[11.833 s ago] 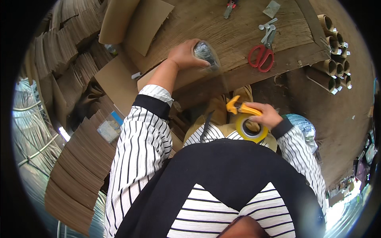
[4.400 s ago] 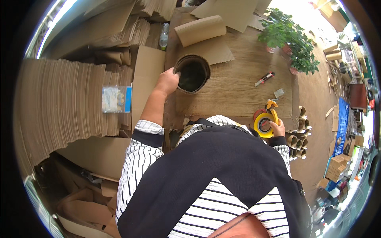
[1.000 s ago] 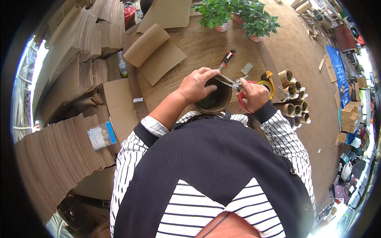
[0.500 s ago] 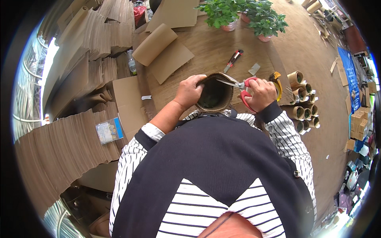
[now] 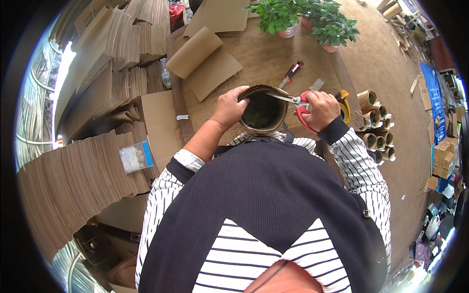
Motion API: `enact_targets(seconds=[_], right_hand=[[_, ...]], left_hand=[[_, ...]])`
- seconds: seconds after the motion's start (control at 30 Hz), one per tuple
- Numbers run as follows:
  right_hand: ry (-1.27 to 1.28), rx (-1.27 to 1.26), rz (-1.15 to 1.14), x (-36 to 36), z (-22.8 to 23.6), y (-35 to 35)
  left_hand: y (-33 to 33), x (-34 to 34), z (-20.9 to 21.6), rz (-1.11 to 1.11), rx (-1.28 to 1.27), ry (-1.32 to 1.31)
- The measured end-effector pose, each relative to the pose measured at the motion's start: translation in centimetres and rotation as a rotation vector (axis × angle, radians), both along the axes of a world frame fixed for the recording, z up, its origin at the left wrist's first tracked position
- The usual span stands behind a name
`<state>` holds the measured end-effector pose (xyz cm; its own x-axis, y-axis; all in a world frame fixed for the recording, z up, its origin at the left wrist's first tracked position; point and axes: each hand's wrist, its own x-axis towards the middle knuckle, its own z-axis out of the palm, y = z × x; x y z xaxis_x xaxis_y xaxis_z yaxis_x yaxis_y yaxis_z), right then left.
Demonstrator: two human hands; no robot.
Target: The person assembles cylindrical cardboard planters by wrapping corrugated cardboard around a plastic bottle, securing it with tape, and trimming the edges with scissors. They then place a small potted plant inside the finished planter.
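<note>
A rolled cardboard tube [image 5: 286, 115] with dark green leaves down inside it stands upright close to my chest. My left hand [image 5: 230, 107] grips its left rim, thumb on the inner side and fingers outside. In my right hand [image 5: 322, 110] are red-handled scissors [image 5: 302, 108], fingers through the loops. Their blades point left and reach across the tube's right rim into its mouth. Beyond the tube a red and black utility knife [image 5: 291, 74] lies on the wooden table. A yellow tape dispenser [image 5: 345, 105] sits just right of my right hand.
Potted green plants [image 5: 288, 30] stand at the table's far side. A curled cardboard sheet [image 5: 215, 75] lies on the left of the table, near tall stacks of cardboard [image 5: 83, 180]. Several wrapped tubes [image 5: 373, 119] are grouped at the right. A small clear piece [image 5: 316, 85] lies near the knife.
The scissor blades sit a little higher at the tube's rim, and their handles are closer together. The tube's mouth has tipped slightly, and my view has shifted a little.
</note>
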<state>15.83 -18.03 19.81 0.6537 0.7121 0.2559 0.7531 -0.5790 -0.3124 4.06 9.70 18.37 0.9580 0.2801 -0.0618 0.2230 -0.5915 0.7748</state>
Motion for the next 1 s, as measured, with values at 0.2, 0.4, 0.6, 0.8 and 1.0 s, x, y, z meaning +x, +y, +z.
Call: enact_targets(seconds=[0.2, 0.4, 0.6, 0.8, 1.0], right_hand=[[-0.049, 0.044, 0.059, 0.1, -0.2, 0.0], [0.094, -0.023, 0.064, 0.3, -1.4, -1.1], [-0.081, 0.004, 0.075, 0.5, -0.3, -0.5], [-0.048, -0.015, 0.115, 1.4, -0.2, 0.5], [-0.003, -0.039, 0.063, 1.9, -1.3, 0.2]], left_hand=[[-0.2, -0.1, 0.8, -0.063, -0.002, 0.048], [0.3, 0.2, 1.0, -0.013, -0.166, 0.111], [-0.1, -1.8, 0.2, -0.098, -0.014, 0.051], [1.8, 0.3, 0.4, -0.224, -0.027, 0.041], [1.4, 0.1, -1.4, 0.036, -0.355, 0.029]])
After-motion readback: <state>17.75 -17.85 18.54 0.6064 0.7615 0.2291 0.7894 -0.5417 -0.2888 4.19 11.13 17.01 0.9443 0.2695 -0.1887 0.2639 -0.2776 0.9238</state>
